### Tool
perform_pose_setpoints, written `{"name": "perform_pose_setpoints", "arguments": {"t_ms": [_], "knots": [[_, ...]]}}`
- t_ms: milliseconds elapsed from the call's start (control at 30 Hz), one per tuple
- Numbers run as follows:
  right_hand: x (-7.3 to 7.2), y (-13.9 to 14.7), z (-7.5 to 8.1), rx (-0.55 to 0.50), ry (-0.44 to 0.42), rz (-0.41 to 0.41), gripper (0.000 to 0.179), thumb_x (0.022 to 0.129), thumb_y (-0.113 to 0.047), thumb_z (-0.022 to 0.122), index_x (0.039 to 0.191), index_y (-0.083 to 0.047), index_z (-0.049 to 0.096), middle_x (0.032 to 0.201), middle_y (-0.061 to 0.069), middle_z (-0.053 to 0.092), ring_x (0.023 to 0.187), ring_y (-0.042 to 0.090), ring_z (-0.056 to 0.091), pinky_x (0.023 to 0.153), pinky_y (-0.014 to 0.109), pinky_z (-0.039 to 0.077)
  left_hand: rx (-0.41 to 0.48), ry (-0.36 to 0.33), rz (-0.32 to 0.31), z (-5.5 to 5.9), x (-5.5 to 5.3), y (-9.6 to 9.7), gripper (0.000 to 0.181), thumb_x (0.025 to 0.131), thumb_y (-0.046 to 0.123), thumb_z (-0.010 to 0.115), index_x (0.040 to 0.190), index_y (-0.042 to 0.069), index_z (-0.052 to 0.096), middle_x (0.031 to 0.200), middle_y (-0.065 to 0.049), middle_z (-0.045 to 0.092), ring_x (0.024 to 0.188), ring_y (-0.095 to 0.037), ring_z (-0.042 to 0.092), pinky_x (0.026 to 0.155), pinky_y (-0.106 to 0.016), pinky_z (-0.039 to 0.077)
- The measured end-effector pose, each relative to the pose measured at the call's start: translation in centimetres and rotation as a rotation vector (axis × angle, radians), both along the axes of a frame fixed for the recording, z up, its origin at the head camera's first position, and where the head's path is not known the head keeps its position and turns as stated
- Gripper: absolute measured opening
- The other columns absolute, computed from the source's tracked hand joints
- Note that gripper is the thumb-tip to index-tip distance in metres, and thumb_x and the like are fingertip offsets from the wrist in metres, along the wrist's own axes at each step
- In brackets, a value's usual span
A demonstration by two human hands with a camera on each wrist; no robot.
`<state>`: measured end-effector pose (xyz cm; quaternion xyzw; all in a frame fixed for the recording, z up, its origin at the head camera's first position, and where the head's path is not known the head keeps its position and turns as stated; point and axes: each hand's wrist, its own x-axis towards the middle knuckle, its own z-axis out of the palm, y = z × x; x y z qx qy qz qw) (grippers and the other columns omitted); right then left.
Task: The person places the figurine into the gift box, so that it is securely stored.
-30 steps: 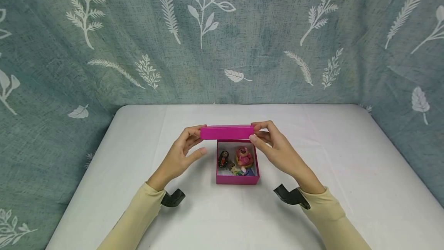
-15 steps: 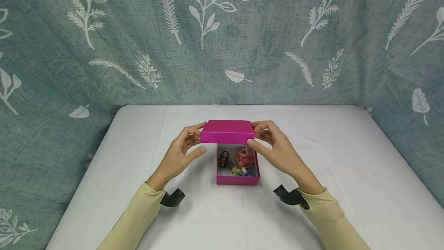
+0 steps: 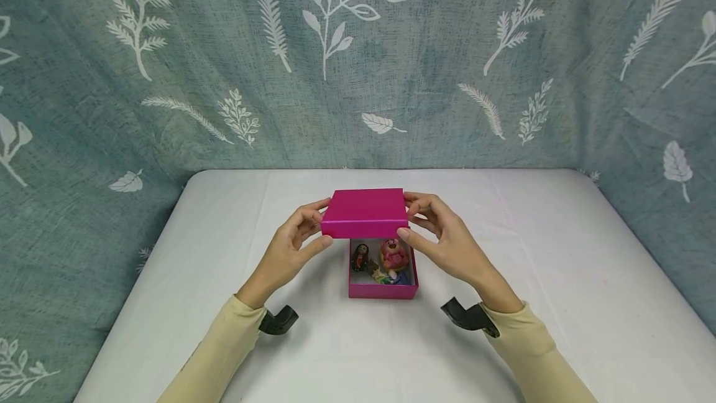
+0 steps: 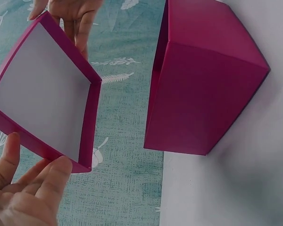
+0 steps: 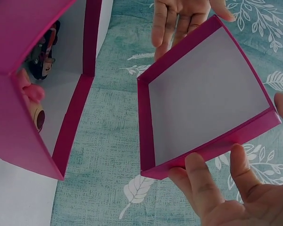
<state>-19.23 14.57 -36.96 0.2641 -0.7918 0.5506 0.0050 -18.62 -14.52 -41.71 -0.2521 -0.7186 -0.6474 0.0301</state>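
Note:
A magenta box lid (image 3: 365, 205) is held above the rear of an open magenta box (image 3: 383, 291), tilted with its top showing in the head view. My left hand (image 3: 286, 246) grips its left side with the fingertips. On the other side my right hand (image 3: 447, 236) pinches the lid, thumb at the front right corner. Inside the box lie a dark-haired doll figurine (image 3: 360, 257), a pink bear figurine (image 3: 394, 255) and a yellow, green and blue figure (image 3: 390, 277), partly hidden. The lid's pale inside (image 4: 42, 89) is bare in the left wrist view.
A white cloth (image 3: 559, 254) covers the table under the box. Behind it hangs a blue-green curtain (image 3: 425, 111) with white leaf prints. Black straps (image 3: 279, 319) show at both wrists.
The lid has tipped from nearly edge-on, so its top now shows and its front edge sits lower over the box. Both hands stay almost in place.

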Motion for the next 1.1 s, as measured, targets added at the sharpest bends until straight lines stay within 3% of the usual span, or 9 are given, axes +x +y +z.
{"name": "perform_pose_setpoints", "arguments": {"t_ms": [267, 533, 700, 867, 1100], "knots": [[-0.11, 0.12, -0.19, -0.016, 0.028, -0.004, 0.022, 0.092, -0.007, 0.068, 0.104, -0.001, 0.05, 0.146, 0.013, 0.045, 0.136, 0.025, 0.046, 0.105, 0.021, 0.045, -0.004, -0.028, -0.003, 0.06, 0.09, -0.03, 0.022, 0.094, 0.009, 0.066, 0.108, 0.001, 0.05, 0.156, -0.01, 0.037, 0.139, -0.025, 0.044, 0.111, -0.024, 0.039], [-0.05, 0.12, -0.22, -0.013, 0.029, -0.018, 0.015, 0.092, -0.009, 0.067, 0.097, -0.004, 0.054, 0.144, 0.012, 0.046, 0.135, 0.027, 0.046, 0.1, 0.018, 0.047, -0.02, 0.009, -0.015, 0.0, -0.1, -0.14, 0.025, 0.091, 0.007, 0.069, 0.107, 0.004, 0.05, 0.156, -0.003, 0.037, 0.137, -0.023, 0.047, 0.111, -0.025, 0.04], [-0.04, 0.16, -0.21, -0.006, 0.042, 0.001, 0.026, 0.09, -0.005, 0.069, 0.113, -0.002, 0.057, 0.145, 0.012, 0.044, 0.131, 0.025, 0.049, 0.102, 0.027, 0.048, -0.019, 0.029, -0.02, 0.18, -0.04, -0.11, 0.036, 0.085, 0.005, 0.076, 0.111, 0.004, 0.051, 0.154, -0.005, 0.039, 0.132, -0.024, 0.051, 0.11, -0.027, 0.042], [-0.01, 0.3, -0.22, 0.053, 0.017, 0.03, 0.046, 0.092, -0.008, 0.068, 0.135, -0.004, 0.053, 0.154, 0.011, 0.035, 0.137, 0.026, 0.044, 0.106, 0.03, 0.045, -0.023, 0.063, -0.033, 0.06, -0.11, -0.11, 0.058, 0.079, 0.0, 0.079, 0.129, 0.004, 0.048, 0.153, -0.008, 0.039, 0.129, -0.027, 0.052, 0.109, -0.029, 0.043], [0.01, 0.36, -0.16, 0.146, -0.031, 0.057, 0.059, 0.093, -0.016, 0.068, 0.146, -0.007, 0.043, 0.161, 0.009, 0.025, 0.145, 0.028, 0.032, 0.109, 0.032, 0.04, -0.06, 0.102, -0.065, -0.09, -0.24, -0.12, 0.082, 0.078, -0.005, 0.078, 0.149, 0.006, 0.038, 0.153, -0.007, 0.037, 0.137, -0.026, 0.044, 0.111, -0.03, 0.041]]}}
